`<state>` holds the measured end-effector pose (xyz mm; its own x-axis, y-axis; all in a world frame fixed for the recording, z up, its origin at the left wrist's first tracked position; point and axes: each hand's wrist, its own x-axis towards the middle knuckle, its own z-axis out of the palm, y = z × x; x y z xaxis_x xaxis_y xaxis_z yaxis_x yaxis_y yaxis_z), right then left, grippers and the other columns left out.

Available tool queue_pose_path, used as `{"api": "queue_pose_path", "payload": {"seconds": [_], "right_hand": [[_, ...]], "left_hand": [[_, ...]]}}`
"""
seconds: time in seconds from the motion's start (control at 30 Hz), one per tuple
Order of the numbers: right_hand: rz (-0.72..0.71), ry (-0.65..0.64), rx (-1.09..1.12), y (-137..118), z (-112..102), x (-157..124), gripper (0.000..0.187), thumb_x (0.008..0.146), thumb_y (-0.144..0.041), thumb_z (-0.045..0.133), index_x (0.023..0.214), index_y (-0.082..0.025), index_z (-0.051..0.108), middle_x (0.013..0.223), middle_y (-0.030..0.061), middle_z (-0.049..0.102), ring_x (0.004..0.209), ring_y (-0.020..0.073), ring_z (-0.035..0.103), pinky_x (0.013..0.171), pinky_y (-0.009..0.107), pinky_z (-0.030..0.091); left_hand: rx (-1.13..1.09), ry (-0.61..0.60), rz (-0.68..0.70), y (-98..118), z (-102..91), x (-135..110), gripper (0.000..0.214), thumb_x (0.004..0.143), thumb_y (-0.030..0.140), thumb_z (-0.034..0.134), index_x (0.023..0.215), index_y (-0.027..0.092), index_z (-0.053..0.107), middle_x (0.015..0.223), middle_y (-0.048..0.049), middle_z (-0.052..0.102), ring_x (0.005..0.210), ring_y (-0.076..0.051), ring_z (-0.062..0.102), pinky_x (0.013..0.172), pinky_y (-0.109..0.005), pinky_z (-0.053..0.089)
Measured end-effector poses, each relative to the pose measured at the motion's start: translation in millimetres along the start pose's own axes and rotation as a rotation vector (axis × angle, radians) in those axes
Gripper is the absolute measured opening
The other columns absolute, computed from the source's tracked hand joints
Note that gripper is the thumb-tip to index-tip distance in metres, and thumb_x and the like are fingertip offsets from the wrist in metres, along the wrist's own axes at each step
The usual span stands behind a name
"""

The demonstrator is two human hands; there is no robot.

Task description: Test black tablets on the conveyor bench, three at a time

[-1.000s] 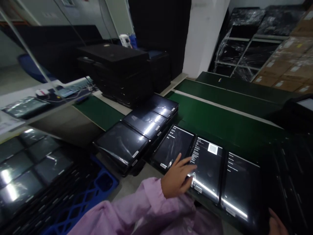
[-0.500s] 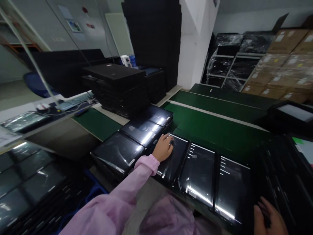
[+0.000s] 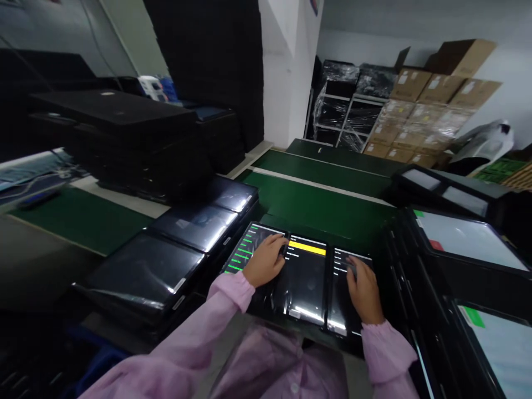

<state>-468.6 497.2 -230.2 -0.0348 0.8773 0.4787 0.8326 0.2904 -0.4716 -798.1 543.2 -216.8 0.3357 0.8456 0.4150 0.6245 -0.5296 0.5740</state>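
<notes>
Three tablets lie side by side in front of me. The left tablet [image 3: 240, 250] shows a list of green text. On the middle tablet [image 3: 305, 285] a yellow bar crosses a short white menu. A similar white menu shows on the right tablet [image 3: 337, 299]. My left hand [image 3: 266, 260] lies across the left tablet, fingers extended, with its fingertips at the middle tablet's yellow bar. Above the right tablet is my right hand [image 3: 364, 285], fingers apart and partly bent, fingertips at the upper screen. Neither hand holds anything; exact fingertip contact is hard to see.
Stacked dark tablets [image 3: 145, 271] stand to the left. More stacks, topped by a tablet with a pale screen [image 3: 469, 235], rise close on the right. Behind lies a green work surface [image 3: 316, 197]; black trays [image 3: 120, 111] are piled at the back left.
The view has turned right. My left hand has moved from the left tablet to the middle one, my right hand onto the right tablet. Green text and a yellow bar have appeared.
</notes>
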Motion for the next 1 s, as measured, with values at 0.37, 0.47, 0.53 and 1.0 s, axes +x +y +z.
{"api": "queue_pose_path", "payload": {"seconds": [0.37, 0.47, 0.53, 1.0], "right_hand": [[0.017, -0.008, 0.05, 25.3, 2.7, -8.8, 0.045, 0.096, -0.052, 0.046, 0.117, -0.017, 0.064, 0.116, 0.0164, 0.07, 0.11, 0.0332, 0.067, 0.099, 0.05, 0.053], [0.067, -0.04, 0.05, 28.0, -0.3, -16.6, 0.051, 0.093, -0.057, 0.047, 0.117, -0.017, 0.066, 0.114, 0.0165, 0.071, 0.107, 0.034, 0.068, 0.098, 0.05, 0.054], [0.096, -0.042, 0.051, 26.7, -2.2, -20.9, 0.053, 0.093, -0.059, 0.047, 0.119, -0.018, 0.066, 0.114, 0.0161, 0.071, 0.107, 0.034, 0.068, 0.097, 0.05, 0.055], [0.059, -0.043, 0.099, 8.9, 5.0, -32.2, 0.039, 0.103, -0.045, 0.045, 0.129, -0.02, 0.062, 0.123, 0.012, 0.07, 0.114, 0.0288, 0.066, 0.101, 0.049, 0.053]], "left_hand": [[0.118, 0.202, -0.288, -61.4, -53.2, -69.3, 0.054, 0.082, 0.006, 0.05, 0.135, 0.016, 0.054, 0.132, -0.0151, 0.064, 0.127, -0.028, 0.061, 0.114, -0.05, 0.049], [0.13, 0.168, -0.278, -64.6, -50.0, -64.5, 0.055, 0.082, 0.004, 0.05, 0.136, 0.014, 0.053, 0.136, -0.0159, 0.063, 0.131, -0.027, 0.06, 0.117, -0.048, 0.047], [0.129, 0.138, -0.268, -65.0, -48.4, -59.3, 0.055, 0.081, 0.003, 0.051, 0.135, 0.013, 0.054, 0.138, -0.0166, 0.063, 0.136, -0.028, 0.056, 0.121, -0.05, 0.044], [0.06, -0.195, 0.03, 15.6, 4.6, -14.2, 0.056, 0.081, 0.004, 0.051, 0.136, 0.016, 0.054, 0.136, -0.0137, 0.066, 0.151, -0.03, 0.042, 0.132, -0.059, 0.021]]}}
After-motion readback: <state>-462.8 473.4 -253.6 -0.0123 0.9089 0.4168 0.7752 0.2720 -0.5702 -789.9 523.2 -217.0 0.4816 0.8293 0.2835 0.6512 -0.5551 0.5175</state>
